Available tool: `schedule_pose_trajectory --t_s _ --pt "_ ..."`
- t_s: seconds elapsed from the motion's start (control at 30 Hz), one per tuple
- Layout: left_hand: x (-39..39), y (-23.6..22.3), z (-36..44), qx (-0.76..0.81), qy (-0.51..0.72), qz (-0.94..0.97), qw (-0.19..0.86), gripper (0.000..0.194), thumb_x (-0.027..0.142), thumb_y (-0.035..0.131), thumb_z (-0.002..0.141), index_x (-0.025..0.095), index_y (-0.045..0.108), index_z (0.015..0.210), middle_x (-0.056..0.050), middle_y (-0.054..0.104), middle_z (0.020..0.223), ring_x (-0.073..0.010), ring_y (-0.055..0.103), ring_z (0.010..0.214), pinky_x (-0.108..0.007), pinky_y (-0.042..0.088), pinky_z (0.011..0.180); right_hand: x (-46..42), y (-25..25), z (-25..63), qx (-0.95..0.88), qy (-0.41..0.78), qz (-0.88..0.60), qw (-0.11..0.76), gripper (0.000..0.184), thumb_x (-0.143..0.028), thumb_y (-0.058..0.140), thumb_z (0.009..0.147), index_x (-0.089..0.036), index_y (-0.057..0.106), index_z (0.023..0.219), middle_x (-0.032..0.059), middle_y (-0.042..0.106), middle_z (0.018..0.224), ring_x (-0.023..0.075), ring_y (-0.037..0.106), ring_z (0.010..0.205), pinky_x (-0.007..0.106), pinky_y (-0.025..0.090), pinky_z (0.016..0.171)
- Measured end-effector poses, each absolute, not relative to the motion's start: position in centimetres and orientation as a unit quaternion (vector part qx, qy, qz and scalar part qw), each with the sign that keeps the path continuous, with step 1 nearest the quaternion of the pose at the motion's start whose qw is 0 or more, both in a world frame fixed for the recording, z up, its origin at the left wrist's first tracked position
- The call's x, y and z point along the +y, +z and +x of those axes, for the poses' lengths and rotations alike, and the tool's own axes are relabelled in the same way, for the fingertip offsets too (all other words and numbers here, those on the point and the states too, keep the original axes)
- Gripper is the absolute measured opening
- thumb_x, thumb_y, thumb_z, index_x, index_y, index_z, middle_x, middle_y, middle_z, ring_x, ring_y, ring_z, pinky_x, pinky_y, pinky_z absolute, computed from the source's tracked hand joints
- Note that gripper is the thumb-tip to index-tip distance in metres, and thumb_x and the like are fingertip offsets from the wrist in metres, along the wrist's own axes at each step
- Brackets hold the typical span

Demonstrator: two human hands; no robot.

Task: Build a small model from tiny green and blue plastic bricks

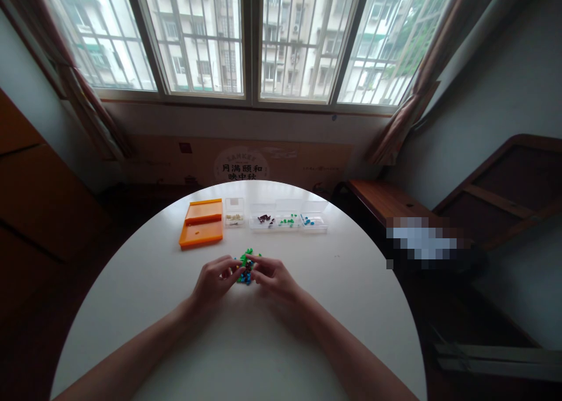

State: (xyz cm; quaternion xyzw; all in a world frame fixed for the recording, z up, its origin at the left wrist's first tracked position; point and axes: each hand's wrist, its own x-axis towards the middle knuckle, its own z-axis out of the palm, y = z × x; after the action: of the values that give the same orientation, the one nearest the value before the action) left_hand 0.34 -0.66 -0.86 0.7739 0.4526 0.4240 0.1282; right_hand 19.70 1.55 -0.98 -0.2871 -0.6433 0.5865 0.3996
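Note:
A small heap of loose little pieces (246, 277), green, blue, dark and some yellow, lies on the white round table (281, 342). On its left side my left hand (215, 279) rests with bent fingers, the thumb a little apart from them and close to the pieces. From the right, my right hand (276, 279) reaches over the heap, fingers stretched and thumb separate. Both hands touch or nearly touch the pieces and hide part of them. Nothing clearly shows as held in either hand. The exact kind of the pieces is too small to tell.
Beyond the hands stand an orange open tray (202, 234), a small clear box (234, 205) with pale pieces, and a clear compartment box (290, 230) holding dark, green and blue pieces. A wooden bench (381, 199) stands at right, below the barred window (252, 99).

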Motion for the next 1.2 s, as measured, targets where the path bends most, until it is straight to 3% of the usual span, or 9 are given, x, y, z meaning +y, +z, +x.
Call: schedule_pose_trajectory --t_s 1.2 --pt "-0.63 -1.1 0.24 0.453 0.414 0.779 0.127 0.015 0.027 0.059 0.083 0.015 0.067 0.083 0.0 0.056 0.062 -0.0079 0.049 0.051 -0.017 0.04 0.05 1.56 -1.4 19.72 -0.642 0.591 -0.287 0.394 0.05 -0.035 0.063 0.075 -0.013 0.058 0.12 0.0015 0.056 0.069 0.0087 0.046 0.058 0.023 0.038 0.057"
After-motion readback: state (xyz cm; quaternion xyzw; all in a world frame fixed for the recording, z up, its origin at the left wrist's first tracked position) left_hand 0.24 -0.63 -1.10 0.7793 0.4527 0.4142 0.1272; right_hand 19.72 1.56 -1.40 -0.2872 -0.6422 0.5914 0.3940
